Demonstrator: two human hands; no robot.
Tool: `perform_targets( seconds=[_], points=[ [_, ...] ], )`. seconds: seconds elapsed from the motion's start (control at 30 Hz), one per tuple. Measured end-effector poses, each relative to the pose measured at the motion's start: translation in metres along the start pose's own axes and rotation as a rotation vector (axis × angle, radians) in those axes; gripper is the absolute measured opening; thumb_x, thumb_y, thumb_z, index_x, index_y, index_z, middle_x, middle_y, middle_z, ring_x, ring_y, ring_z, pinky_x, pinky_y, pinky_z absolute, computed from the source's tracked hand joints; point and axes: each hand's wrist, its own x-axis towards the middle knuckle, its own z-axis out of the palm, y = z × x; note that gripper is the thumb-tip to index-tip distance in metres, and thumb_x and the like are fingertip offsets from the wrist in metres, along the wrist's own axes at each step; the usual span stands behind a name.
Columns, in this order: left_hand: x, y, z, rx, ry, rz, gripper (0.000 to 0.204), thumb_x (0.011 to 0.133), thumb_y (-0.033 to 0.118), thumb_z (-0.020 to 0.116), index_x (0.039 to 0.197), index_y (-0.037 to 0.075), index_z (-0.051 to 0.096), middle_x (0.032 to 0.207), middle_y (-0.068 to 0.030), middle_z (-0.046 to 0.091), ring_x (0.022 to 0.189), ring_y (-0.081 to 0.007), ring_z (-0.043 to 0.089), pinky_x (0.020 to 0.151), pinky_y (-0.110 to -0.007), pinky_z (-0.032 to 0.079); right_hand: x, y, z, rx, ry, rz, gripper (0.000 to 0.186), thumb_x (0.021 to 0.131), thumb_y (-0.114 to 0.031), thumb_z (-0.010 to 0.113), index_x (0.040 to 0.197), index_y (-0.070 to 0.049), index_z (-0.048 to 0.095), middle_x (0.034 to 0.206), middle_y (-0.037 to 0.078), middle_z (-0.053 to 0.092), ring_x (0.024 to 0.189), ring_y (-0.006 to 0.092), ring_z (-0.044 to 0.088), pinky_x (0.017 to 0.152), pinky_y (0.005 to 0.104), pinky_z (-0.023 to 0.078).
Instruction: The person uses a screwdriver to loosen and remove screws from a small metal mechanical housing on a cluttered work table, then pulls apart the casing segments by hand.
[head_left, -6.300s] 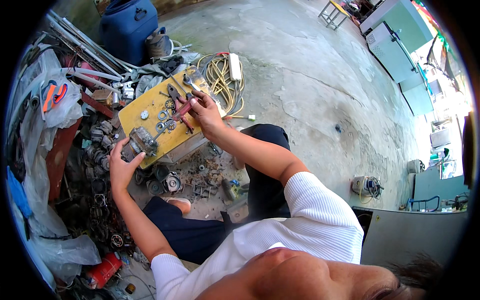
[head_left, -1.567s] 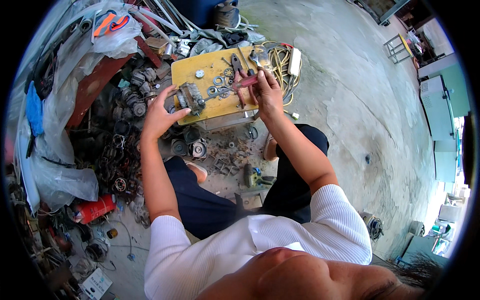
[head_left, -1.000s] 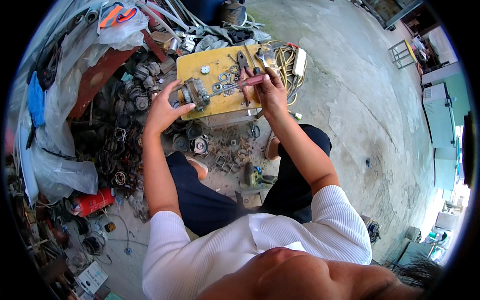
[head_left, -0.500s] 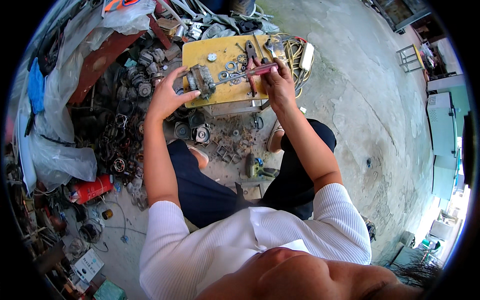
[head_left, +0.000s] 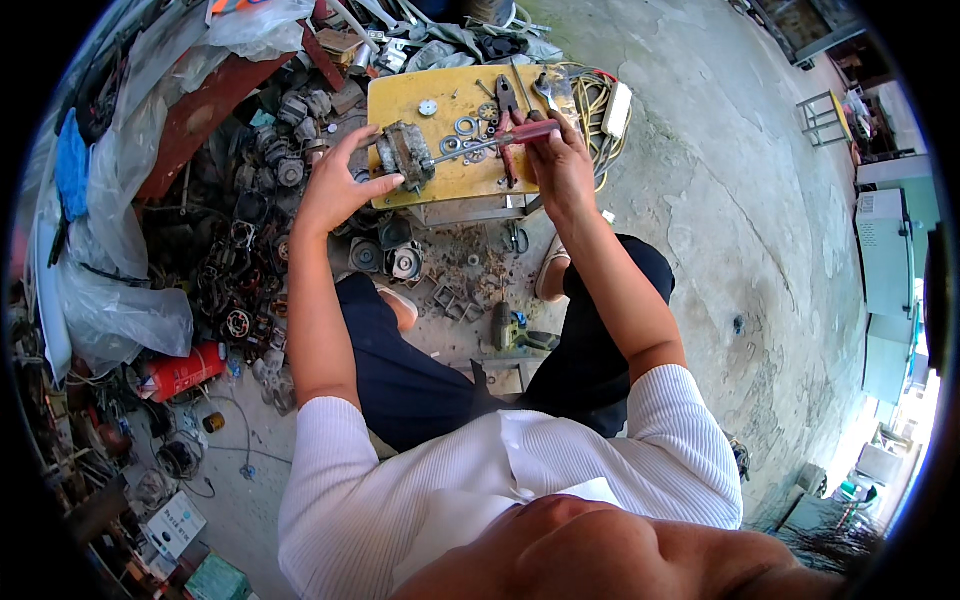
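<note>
A grimy grey motor part (head_left: 407, 157) lies near the left edge of a small yellow-topped table (head_left: 400, 97). Around its left side curls my left hand (head_left: 335, 190), thumb at the near end and fingers at the far end. My right hand (head_left: 563, 172) grips a screwdriver (head_left: 528, 132) by its red handle, its shaft pointing left with the tip at the motor part's right side. Beneath and beyond the screwdriver lie red-handled pliers (head_left: 508, 98), several metal rings (head_left: 466, 126) and a wrench (head_left: 543, 90). A small white disc (head_left: 428, 107) sits beyond the motor part.
Old motor parts (head_left: 245, 240) are heaped left of the table, beside plastic sheeting (head_left: 120, 310). Coiled cable (head_left: 600, 120) and a white power strip (head_left: 617, 110) are at the table's right. A green-and-black power drill (head_left: 522, 335) rests on the floor between my feet.
The screwdriver's tip end has risen slightly toward the far side against the motor part, and its handle has shifted a little right. Both hands keep their holds.
</note>
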Motion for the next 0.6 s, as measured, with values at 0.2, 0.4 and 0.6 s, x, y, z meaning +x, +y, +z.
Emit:
perform_targets(
  seconds=[0.2, 0.4, 0.6],
  points=[
    [0.000, -0.003, 0.001, 0.026, 0.012, 0.002, 0.081, 0.068, 0.030, 0.084, 0.137, 0.007, 0.050, 0.131, -0.0166, 0.059, 0.124, -0.0284, 0.055, 0.105, -0.039, 0.040, 0.000, -0.007, 0.007, -0.139, 0.113, 0.053, 0.036, 0.103, -0.022, 0.048, 0.138, -0.015, 0.045, 0.124, 0.010, 0.061, 0.119, 0.0166, 0.057, 0.098, 0.0297, 0.044],
    [0.001, -0.004, 0.002, 0.014, 0.011, 0.014, 0.081, 0.067, 0.031, 0.085, 0.137, 0.007, 0.051, 0.131, -0.0166, 0.059, 0.124, -0.0288, 0.055, 0.104, -0.039, 0.040, 0.003, -0.002, -0.001, -0.043, 0.042, 0.005, 0.038, 0.103, -0.023, 0.049, 0.139, -0.014, 0.043, 0.119, 0.008, 0.063, 0.118, 0.0171, 0.058, 0.097, 0.0288, 0.045],
    [0.000, -0.004, 0.000, 0.039, 0.016, 0.019, 0.081, 0.068, 0.032, 0.085, 0.137, 0.008, 0.051, 0.132, -0.0163, 0.058, 0.125, -0.0292, 0.054, 0.104, -0.039, 0.040, -0.005, -0.010, 0.013, -0.120, 0.083, 0.046, 0.037, 0.103, -0.017, 0.047, 0.138, -0.008, 0.041, 0.129, 0.010, 0.056, 0.119, 0.0211, 0.057, 0.105, 0.0340, 0.044]
  ],
)
